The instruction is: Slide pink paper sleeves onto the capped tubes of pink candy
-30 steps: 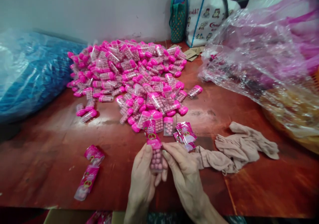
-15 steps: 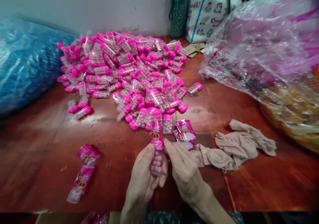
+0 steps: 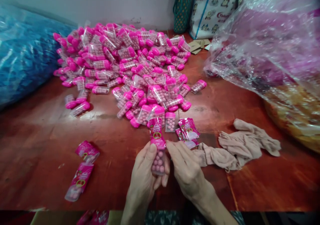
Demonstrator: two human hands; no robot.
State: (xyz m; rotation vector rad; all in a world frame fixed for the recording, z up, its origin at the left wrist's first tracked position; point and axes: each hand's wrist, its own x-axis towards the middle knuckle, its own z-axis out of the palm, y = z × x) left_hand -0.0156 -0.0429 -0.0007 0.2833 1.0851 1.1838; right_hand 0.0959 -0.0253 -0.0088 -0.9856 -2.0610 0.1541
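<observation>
You've got a clear container (image 3: 158,167) clamped in your L hand (image 3: 143,170), held above the table (image 3: 37,138) near its front edge. A pink printed sleeve (image 3: 156,132) covers the top end only, w/ film sticking up past it. Your R hand (image 3: 187,170) has fingertips at the sleeve's R edge; can't tell if they're pinching or just touching.

Progress, by my read: 2 sleeved containers (image 3: 79,181) at L look done, 1 in hand part-done, big pile (image 3: 120,61) w/o sleeves left.

Materials: hard see-thru plastic, rounded pink caps (image 3: 85,105), small round balls (image 3: 160,161) inside; thin, glossy film packets (image 3: 188,128); soft, wrinkled beige cloth (image 3: 240,148) nearby.
</observation>
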